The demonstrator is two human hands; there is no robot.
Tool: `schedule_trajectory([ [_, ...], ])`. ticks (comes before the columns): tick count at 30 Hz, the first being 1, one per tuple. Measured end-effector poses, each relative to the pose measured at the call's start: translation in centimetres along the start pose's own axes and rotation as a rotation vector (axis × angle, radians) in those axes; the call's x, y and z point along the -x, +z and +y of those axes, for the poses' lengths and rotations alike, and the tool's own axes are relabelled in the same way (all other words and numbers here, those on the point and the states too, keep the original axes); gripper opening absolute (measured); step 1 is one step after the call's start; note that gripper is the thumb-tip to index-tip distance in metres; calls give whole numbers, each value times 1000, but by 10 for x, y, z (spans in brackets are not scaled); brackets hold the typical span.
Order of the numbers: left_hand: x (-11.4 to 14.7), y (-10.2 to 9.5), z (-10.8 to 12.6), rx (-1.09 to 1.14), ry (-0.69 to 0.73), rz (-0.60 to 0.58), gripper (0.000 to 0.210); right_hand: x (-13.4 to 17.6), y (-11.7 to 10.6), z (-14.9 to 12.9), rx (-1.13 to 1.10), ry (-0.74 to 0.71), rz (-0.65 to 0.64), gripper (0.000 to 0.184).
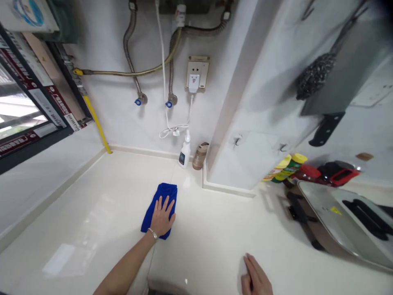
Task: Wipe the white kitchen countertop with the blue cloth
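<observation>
Left hand (162, 218) lies spread, pressed flat on the blue cloth (159, 207) mid-counter; right hand (256, 278) rests flat, empty, near edge. Wiping appears underway; the next stroke needs sustained pressure across the countertop (92, 213).

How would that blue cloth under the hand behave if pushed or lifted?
The blue cloth lies flat and creased under the left hand, so it is probably soft and floppy. On the glossy counter it would likely slide easily. Lifted, it would probably droop.
</observation>
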State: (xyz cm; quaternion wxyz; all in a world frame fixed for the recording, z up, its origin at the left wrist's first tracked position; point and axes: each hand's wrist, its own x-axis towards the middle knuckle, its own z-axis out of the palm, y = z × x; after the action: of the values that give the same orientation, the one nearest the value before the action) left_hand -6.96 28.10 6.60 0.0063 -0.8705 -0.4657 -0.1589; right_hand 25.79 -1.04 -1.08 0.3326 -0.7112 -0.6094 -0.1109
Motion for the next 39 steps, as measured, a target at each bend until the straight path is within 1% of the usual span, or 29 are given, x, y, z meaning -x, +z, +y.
schedule_trajectory([
  [5, 65, -22, 24, -24, 132, -66, 63, -2, -4, -11, -28, 62, 5, 50],
  [7, 83, -27, 40, -25, 144, -73, 65, -4, -5, -14, -24, 81, 15, 50],
  [9, 94, -27, 60, -19, 121, -72, 69, -4, -6, -15, -18, 86, 20, 50],
  [13, 102, -18, 105, 12, 33, -48, 74, -5, -6, -18, -8, 81, 17, 51],
  [16, 102, -7, 137, 62, 15, -44, 75, -5, -7, -21, 8, 72, 16, 54],
  [20, 98, 7, 183, 150, 72, -73, 82, -5, -9, -24, 15, 51, 0, 57],
  [23, 94, 14, 217, 233, 163, -118, 85, -6, -10, -25, 17, 64, -13, 56],
  [26, 90, 15, 240, 309, 250, -165, 82, -7, -12, -24, 15, 80, -32, 55],
  [28, 88, 14, 243, 343, 280, -182, 79, -7, -12, -22, 7, 83, -42, 53],
  [31, 87, 11, 230, 394, 339, -205, 72, -5, -12, -18, -4, 79, -27, 51],
  [33, 88, 6, 212, 422, 386, -218, 68, -3, -11, -15, -10, 75, -13, 49],
  [35, 89, -1, 188, 434, 419, -236, 64, -3, -11, -14, -15, 69, -9, 48],
  [39, 96, -26, 133, 396, 412, -289, 68, -3, -12, -15, -15, 38, 3, 48],
])
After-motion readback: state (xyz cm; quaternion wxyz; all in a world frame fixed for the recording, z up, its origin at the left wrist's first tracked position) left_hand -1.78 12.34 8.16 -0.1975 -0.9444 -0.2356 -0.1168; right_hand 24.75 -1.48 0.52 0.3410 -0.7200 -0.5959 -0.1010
